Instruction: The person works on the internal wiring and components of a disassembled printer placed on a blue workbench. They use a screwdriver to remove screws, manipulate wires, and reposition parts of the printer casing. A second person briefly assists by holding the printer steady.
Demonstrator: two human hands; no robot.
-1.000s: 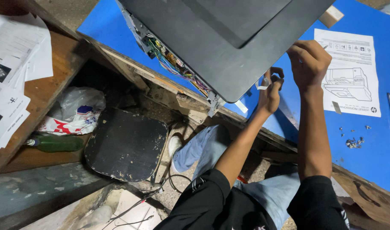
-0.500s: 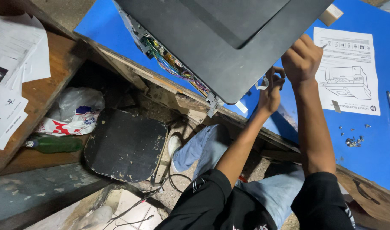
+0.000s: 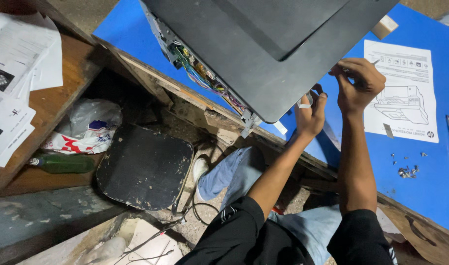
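The grey printer (image 3: 268, 49) sits on the blue worktop (image 3: 425, 172) with its corner jutting past the edge, wiring exposed along its side; a hard tug there could tip it off or snag the wires (image 3: 205, 78). The left hand (image 3: 310, 115) is at that corner, fingers curled in a pinching grip on a small pale part. The right hand (image 3: 357, 83) is closed over a thin tool, just beside the printer. Loose screws (image 3: 407, 171) nearby could roll off.

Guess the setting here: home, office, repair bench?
Probably an electronics repair workshop: a large dark grey machine casing with exposed coloured wiring sits on a blue-topped wooden workbench, with small loose metal screws nearby.
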